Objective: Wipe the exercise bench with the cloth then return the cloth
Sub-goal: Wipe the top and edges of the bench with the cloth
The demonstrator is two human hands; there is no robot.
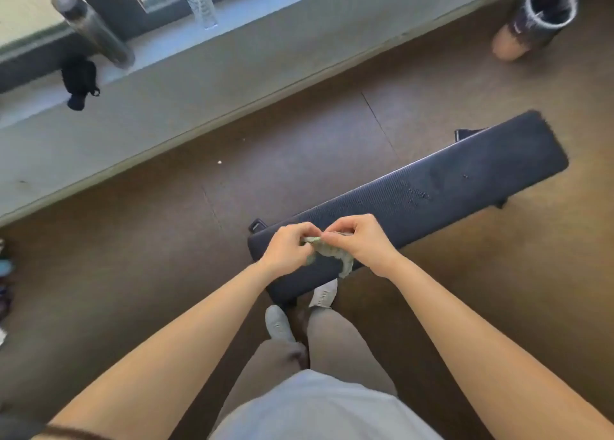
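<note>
The exercise bench (432, 187) is a long dark padded board running from the centre up to the right, with faint marks on its middle. Over its near end, my left hand (287, 248) and my right hand (360, 242) both pinch a small pale green cloth (327, 250). The cloth hangs bunched between them, and a strip of it trails down under my right hand toward the bench's near edge. Part of the cloth is hidden inside my fingers.
A grey window ledge (172, 84) crosses the upper left, carrying a clear plastic bottle (199, 1), a dark metal cylinder (93, 29) and a black object (79, 81). A dark round bin (545, 11) stands at the top right. Brown floor (139, 240) surrounds the bench; my feet stand beside its near end.
</note>
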